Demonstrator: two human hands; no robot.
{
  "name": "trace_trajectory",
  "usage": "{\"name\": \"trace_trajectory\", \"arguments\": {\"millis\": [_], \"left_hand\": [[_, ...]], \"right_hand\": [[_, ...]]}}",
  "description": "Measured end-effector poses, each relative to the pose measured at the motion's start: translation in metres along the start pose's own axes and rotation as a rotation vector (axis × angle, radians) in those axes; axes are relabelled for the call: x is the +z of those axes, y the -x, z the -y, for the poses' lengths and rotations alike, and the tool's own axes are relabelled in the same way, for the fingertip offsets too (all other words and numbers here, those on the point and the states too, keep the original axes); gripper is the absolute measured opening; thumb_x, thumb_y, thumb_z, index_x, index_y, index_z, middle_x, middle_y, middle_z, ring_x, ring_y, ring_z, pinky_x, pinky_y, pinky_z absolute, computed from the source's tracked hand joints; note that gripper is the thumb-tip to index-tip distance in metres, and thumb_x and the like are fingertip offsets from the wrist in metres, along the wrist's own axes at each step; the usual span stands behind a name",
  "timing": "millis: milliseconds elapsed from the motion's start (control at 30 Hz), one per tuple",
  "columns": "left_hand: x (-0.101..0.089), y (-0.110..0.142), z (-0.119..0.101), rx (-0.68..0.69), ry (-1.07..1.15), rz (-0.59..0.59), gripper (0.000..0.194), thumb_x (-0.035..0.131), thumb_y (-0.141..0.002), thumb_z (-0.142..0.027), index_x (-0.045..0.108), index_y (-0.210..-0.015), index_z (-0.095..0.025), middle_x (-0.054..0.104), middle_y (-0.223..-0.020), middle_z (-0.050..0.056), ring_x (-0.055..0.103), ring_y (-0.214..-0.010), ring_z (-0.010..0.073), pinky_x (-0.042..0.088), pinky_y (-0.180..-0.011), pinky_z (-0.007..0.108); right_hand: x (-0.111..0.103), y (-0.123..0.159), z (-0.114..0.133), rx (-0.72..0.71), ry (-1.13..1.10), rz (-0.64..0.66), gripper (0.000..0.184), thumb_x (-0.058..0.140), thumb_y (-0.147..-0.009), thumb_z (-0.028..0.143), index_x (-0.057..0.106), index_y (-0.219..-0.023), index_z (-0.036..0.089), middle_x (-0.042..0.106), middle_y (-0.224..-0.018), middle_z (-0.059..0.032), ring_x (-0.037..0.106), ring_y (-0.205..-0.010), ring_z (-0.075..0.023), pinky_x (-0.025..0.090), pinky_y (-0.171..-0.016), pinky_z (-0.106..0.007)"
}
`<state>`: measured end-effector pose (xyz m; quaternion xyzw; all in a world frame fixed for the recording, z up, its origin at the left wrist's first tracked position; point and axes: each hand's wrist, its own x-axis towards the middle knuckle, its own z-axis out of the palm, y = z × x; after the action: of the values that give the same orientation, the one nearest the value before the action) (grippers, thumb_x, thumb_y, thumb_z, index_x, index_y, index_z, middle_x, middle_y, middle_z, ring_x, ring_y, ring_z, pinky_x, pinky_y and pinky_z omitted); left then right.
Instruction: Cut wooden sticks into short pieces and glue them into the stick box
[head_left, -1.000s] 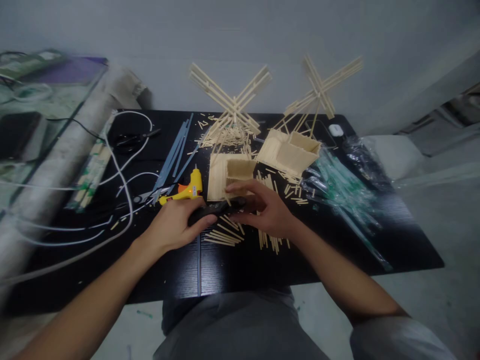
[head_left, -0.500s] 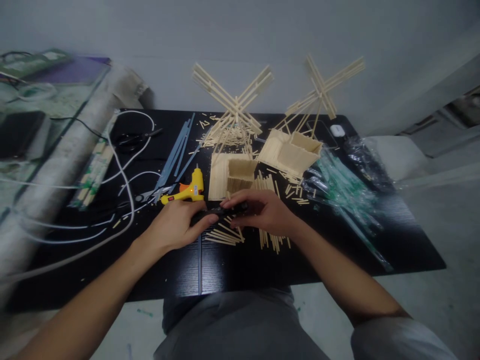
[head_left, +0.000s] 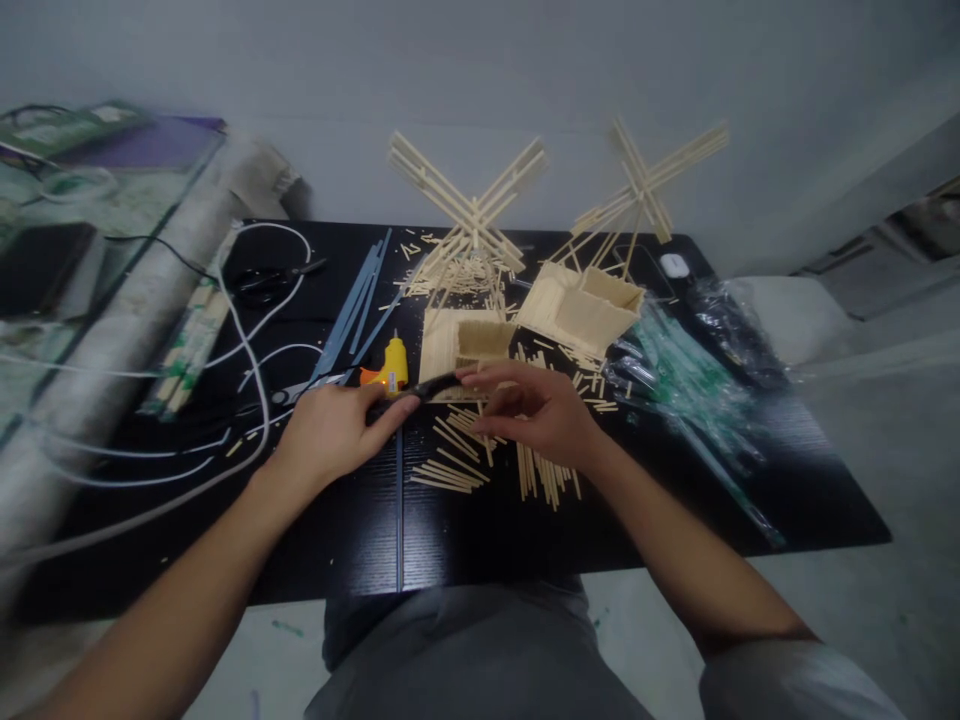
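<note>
My left hand (head_left: 330, 430) is closed on a dark hand tool (head_left: 427, 388), lifted a little above the black table (head_left: 465, 540). My right hand (head_left: 536, 410) curls its fingers at the tool's far end; a thin wooden stick seems to lie in the pinch, but I cannot be sure. Loose wooden sticks (head_left: 450, 465) lie under both hands. Just behind the hands stands a small open box of sticks (head_left: 465, 345), and beside my left hand lies a yellow glue gun (head_left: 386, 372).
Two stick windmill crosses (head_left: 469, 210) (head_left: 645, 180) and a second stick box (head_left: 581, 305) stand at the back. White cables (head_left: 247, 370), scissors (head_left: 300, 388), blue strips (head_left: 352, 305), a paper roll (head_left: 127, 320) lie left; plastic bags (head_left: 675, 380) lie right.
Both hands have lifted the dark tool off the table and moved it away from me, toward the stick box. The view has barely shifted.
</note>
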<state>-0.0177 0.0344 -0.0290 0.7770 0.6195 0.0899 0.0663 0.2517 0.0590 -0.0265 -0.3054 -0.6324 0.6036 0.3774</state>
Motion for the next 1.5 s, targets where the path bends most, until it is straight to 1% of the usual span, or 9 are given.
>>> {"name": "trace_trajectory", "arguments": {"millis": [267,400,600,733,833,900,1067,1233,1500], "left_hand": [[0.000,-0.001,0.003,-0.034,0.402,-0.123,0.058,0.034,-0.103,-0.055,0.060,-0.065,-0.020,0.059,-0.056,0.001,0.050,-0.049,0.0152,0.034,-0.058,0.031],[0.003,0.002,0.001,-0.001,0.426,-0.160,0.052,0.037,-0.102,-0.051,0.053,-0.063,-0.021,0.055,-0.055,0.001,0.048,-0.049,0.0141,0.033,-0.056,0.031],[0.003,0.001,0.000,0.003,0.425,-0.164,0.051,0.037,-0.101,-0.051,0.051,-0.062,-0.022,0.053,-0.053,0.000,0.047,-0.048,0.0144,0.030,-0.054,0.031],[0.002,0.002,-0.001,0.024,0.425,-0.169,0.050,0.038,-0.100,-0.051,0.049,-0.062,-0.022,0.049,-0.050,-0.001,0.045,-0.045,0.0137,0.029,-0.053,0.031],[0.002,0.003,-0.003,0.036,0.433,-0.165,0.048,0.040,-0.099,-0.052,0.050,-0.063,-0.022,0.046,-0.048,-0.002,0.044,-0.044,0.0136,0.029,-0.052,0.030],[0.002,0.004,-0.004,0.046,0.435,-0.159,0.048,0.040,-0.098,-0.053,0.052,-0.065,-0.022,0.046,-0.049,-0.002,0.045,-0.045,0.0140,0.030,-0.053,0.029],[0.004,0.004,-0.005,0.041,0.423,-0.135,0.048,0.040,-0.098,-0.055,0.054,-0.066,-0.021,0.049,-0.050,-0.001,0.047,-0.047,0.0145,0.030,-0.054,0.029],[0.006,0.003,-0.004,0.028,0.420,-0.134,0.048,0.040,-0.098,-0.054,0.053,-0.065,-0.022,0.047,-0.049,-0.002,0.045,-0.045,0.0142,0.029,-0.054,0.029],[0.007,0.003,-0.004,0.039,0.415,-0.131,0.045,0.042,-0.098,-0.052,0.056,-0.067,-0.021,0.048,-0.050,-0.002,0.046,-0.045,0.0144,0.029,-0.054,0.030]], "right_hand": [[0.001,0.001,-0.027,-0.092,0.508,0.058,0.033,0.076,-0.090,0.019,0.074,-0.122,0.024,0.068,-0.137,-0.0088,0.073,-0.077,-0.0109,0.064,-0.080,-0.029],[0.006,0.000,-0.038,-0.173,0.629,0.104,0.037,0.077,-0.088,0.013,0.073,-0.123,0.023,0.071,-0.132,-0.0100,0.074,-0.108,-0.0198,0.060,-0.101,-0.038],[0.010,-0.001,-0.026,-0.229,0.708,0.016,0.025,0.074,-0.095,0.032,0.074,-0.118,0.023,0.076,-0.122,-0.0102,0.071,-0.117,-0.0251,0.055,-0.105,-0.043],[-0.005,0.008,0.000,-0.137,0.716,-0.063,0.019,0.057,-0.101,0.020,0.075,-0.104,0.023,0.080,-0.107,-0.0062,0.076,-0.099,-0.0205,0.057,-0.091,-0.035],[-0.031,0.021,0.017,0.068,0.787,-0.150,0.008,0.064,-0.095,0.021,0.070,-0.099,0.022,0.080,-0.089,-0.0027,0.074,-0.079,-0.0194,0.055,-0.078,-0.032],[-0.050,0.030,0.023,0.229,0.848,-0.244,0.018,0.072,-0.087,0.019,0.065,-0.103,0.022,0.077,-0.077,0.0002,0.072,-0.070,-0.0193,0.053,-0.074,-0.031],[-0.084,0.041,0.020,0.410,1.049,-0.432,0.022,0.078,-0.080,0.017,0.061,-0.093,0.022,0.077,-0.076,-0.0020,0.074,-0.072,-0.0240,0.050,-0.072,-0.033],[-0.078,0.042,0.013,0.359,1.230,-0.474,0.017,0.079,-0.082,0.022,0.064,-0.092,0.020,0.078,-0.094,-0.0091,0.072,-0.078,-0.0251,0.050,-0.073,-0.034],[-0.051,0.035,0.006,0.543,1.159,-0.277,0.020,0.064,-0.086,0.006,0.065,-0.104,0.015,0.077,-0.090,-0.0093,0.072,-0.082,-0.0228,0.051,-0.078,-0.032]]}}
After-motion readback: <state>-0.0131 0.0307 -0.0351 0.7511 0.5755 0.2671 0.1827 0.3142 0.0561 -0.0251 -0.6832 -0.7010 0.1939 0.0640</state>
